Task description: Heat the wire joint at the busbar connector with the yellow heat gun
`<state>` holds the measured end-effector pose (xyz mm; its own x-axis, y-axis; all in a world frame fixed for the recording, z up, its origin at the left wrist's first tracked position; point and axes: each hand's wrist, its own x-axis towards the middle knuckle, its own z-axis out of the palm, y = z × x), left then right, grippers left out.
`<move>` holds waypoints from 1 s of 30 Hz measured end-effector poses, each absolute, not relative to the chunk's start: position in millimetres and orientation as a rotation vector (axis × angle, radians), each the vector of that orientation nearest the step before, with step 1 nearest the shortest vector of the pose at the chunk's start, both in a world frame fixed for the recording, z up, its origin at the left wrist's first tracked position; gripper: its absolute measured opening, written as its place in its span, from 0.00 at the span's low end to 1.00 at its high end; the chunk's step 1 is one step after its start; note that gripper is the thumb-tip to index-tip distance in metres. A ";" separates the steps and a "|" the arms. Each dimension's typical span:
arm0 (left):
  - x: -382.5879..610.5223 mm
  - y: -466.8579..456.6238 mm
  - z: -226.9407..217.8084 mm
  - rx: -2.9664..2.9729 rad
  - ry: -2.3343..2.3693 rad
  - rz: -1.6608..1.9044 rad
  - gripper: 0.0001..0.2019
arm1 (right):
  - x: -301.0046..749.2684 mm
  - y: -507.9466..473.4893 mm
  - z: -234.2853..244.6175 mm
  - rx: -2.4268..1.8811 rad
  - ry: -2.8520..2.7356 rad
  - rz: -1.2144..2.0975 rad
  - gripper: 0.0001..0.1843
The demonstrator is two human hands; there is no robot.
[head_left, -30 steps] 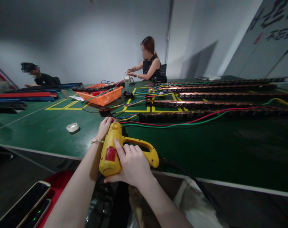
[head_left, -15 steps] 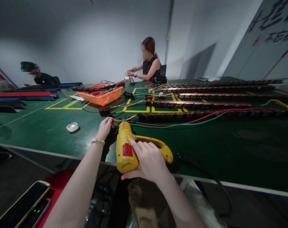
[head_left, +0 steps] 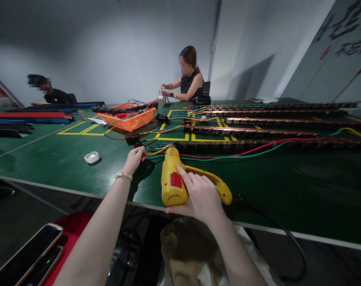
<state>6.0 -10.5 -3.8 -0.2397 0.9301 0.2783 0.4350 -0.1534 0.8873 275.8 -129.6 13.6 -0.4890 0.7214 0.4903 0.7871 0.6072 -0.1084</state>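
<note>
My right hand is wrapped round the body of a yellow heat gun with a red label. The gun's nozzle points away from me, close to a bundle of yellow, blue, red and green wires. Pinched in the fingers of my left hand are the left ends of these wires, with a bit of red showing at the fingertips. From there, red and green wires run right, along the nearest long dark strip. Just behind my left hand lies a black connector.
An orange basket holding parts stands behind my left hand on the green table. A small white dish lies to the left. Several wired strips extend rightward. Two people sit across the table. A black cord hangs over the near edge.
My right hand has moved the heat gun to the right, so its nozzle is farther from my left hand. My left hand stays nearly in place on the wires.
</note>
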 end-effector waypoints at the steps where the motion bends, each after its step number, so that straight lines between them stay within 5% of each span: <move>1: 6.2 -10.5 -3.8 1.539 1.647 1.375 0.19 | 275.9 -129.8 13.6 -1.193 -2.343 -0.182 0.59; 30: 3.2 -8.6 -1.5 1.606 1.744 1.450 0.19 | 199.1 -155.8 7.0 -1.069 -2.353 -0.117 0.63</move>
